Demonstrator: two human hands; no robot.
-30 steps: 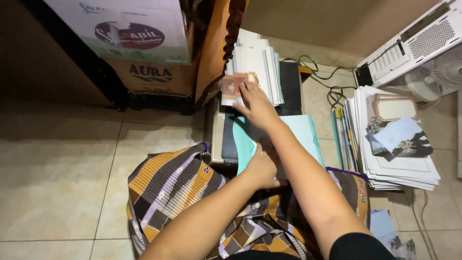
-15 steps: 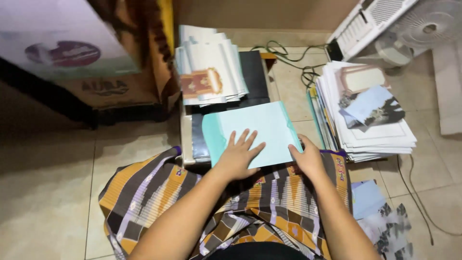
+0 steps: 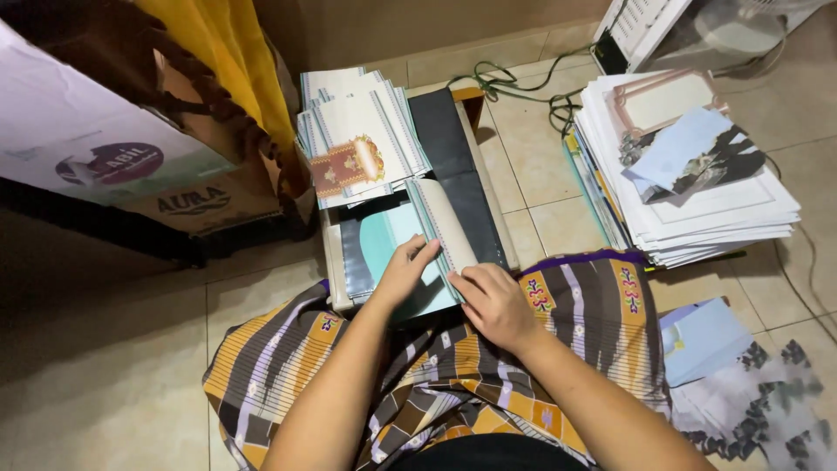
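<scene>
Both hands press flat, fingers open, on a folded teal card lying on the low board: left hand on the teal face, right hand at its cream flap, below a stack of folded cards

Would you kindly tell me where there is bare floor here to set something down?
Bare tile lies left of the patterned cloth, and a strip runs between the low board and the big paper stack. Both hands crowd the teal sheet.
</scene>
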